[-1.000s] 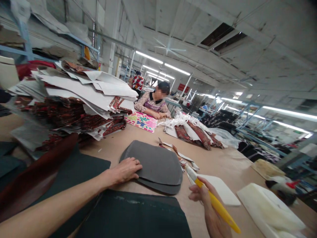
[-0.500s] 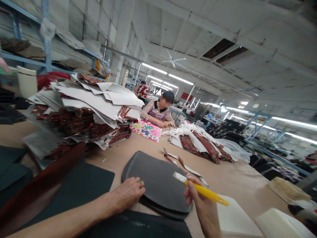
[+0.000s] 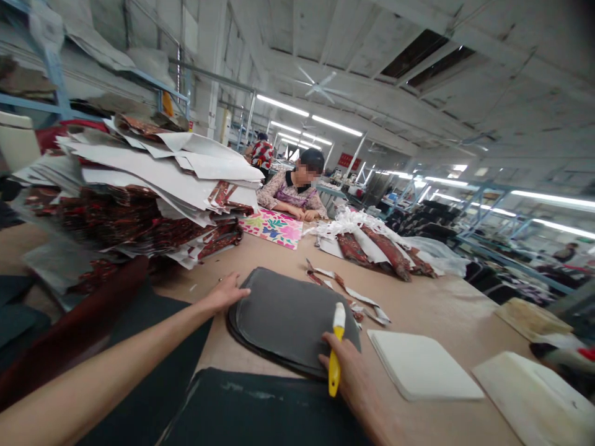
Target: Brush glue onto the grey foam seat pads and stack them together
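A stack of dark grey rounded panels (image 3: pixel 288 319) lies flat in front of me. My left hand (image 3: pixel 229 292) is at its upper left edge, fingers apart, with the thumb touching the top panel. Between the thumb and fingers of my right hand (image 3: pixel 351 362) is a brush (image 3: pixel 334 365) with a yellow handle, its pale bristles pointing up and away from me. That hand rests at the stack's lower right edge. Below the stack lies a dark green sheet (image 3: pixel 260 402) with a few whitish smears. A pile of white square sheets (image 3: pixel 425 365) sits right of my right hand.
A tall heap of white-backed, reddish patterned pieces (image 3: pixel 153 186) stands on the left of the brown table (image 3: pixel 446 310). Cut strips (image 3: pixel 353 294) lie beyond the panels. A co-worker (image 3: pixel 297 192) sits opposite, near a bundle with white ties (image 3: pixel 362 235). An off-white block (image 3: pixel 534 396) is at lower right.
My left hand has moved up and away from the panels' near left edge to their upper left edge. My right hand has shifted left, turning the brush from slanted to nearly upright.
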{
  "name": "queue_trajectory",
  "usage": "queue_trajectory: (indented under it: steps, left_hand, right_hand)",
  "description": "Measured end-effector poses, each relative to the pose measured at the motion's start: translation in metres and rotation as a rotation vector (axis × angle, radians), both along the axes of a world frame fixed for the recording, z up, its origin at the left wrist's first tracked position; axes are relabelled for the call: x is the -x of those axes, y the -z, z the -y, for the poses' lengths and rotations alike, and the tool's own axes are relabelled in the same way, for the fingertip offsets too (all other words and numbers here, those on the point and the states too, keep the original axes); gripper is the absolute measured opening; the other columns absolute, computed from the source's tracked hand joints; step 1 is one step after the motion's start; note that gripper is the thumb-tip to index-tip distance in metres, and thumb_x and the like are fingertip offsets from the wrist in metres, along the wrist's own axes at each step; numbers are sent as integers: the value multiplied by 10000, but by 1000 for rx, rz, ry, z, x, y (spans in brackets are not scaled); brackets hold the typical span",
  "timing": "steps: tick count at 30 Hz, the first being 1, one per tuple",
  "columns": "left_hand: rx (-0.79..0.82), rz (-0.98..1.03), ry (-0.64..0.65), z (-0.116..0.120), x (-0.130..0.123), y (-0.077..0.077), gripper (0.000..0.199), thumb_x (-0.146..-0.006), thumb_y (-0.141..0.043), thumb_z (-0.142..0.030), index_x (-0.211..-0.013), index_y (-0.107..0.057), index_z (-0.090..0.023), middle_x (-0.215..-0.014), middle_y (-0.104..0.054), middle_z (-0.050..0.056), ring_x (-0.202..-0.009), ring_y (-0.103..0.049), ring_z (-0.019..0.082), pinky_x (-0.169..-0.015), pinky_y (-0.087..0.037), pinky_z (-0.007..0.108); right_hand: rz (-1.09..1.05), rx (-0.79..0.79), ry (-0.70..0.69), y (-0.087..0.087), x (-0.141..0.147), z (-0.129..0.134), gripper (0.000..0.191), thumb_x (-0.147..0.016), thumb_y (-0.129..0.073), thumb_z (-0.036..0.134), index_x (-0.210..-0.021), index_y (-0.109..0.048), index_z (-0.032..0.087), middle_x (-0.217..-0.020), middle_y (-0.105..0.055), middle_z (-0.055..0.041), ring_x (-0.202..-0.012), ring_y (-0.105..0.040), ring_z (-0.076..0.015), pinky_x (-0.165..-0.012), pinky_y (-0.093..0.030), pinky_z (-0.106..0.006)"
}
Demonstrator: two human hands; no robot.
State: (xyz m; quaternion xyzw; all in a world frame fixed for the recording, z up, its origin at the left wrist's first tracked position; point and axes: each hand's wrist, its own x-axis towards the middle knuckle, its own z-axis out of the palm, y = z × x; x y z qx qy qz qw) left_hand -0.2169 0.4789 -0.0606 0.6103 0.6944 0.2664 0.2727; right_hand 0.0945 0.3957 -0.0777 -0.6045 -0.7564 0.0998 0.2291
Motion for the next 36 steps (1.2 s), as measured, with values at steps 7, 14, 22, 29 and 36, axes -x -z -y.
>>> queue_trajectory:
  steps: [7, 14, 22, 29, 36]
  left_hand:
    - [263, 358, -42, -13, -7, -13, 292, -734, -645, -347, -884, -587, -103, -834, -663, 87, -733, -641, 205, -652, -524, 341]
    - [232, 661, 33, -11, -31, -29, 456, -581, -645, -180, -1008, -490, -143, -665, -654, 49, -567, -634, 238, -498, -534, 333]
    - [25, 763, 245, 25, -31, -69, 712, -577, -728, -328, -1195, -396, -206, -1028, -631, 72, -835, -639, 244, -704, -550, 365]
    - [-89, 451, 215, 18, -22, -47, 791, -550, -685, -444, -1217, -401, -128, -1209, -527, 170, -1093, -506, 358, -918, -415, 488]
    - [-268, 27, 221, 20, -8, -26, 601, -596, -616, -348, -1150, -499, -146, -1236, -493, 128, -1209, -382, 302, -1046, -240, 407]
  right_hand:
    - [194, 82, -34, -21, 5, 8, 282, -790, -533, 163, -1060, -596, 213, -904, -608, -91, -841, -580, -220, -742, -450, -289]
    - [112, 66, -4, -19, 5, 9, 266, -776, -558, 159, -1028, -607, 229, -877, -597, -70, -830, -578, -205, -747, -448, -283]
    - [-93, -81, 57, -15, -9, 12, 293, -768, -575, 231, -1057, -581, 185, -899, -595, -74, -828, -590, -207, -746, -467, -302]
    - [-267, -252, 192, -29, -42, 12, 328, -839, -432, 360, -1081, -523, 159, -1013, -596, -108, -940, -571, -228, -802, -431, -333]
    - [-232, -232, 138, -20, -43, 17, 285, -812, -452, 339, -1018, -552, 169, -930, -621, -94, -863, -599, -240, -753, -444, -347]
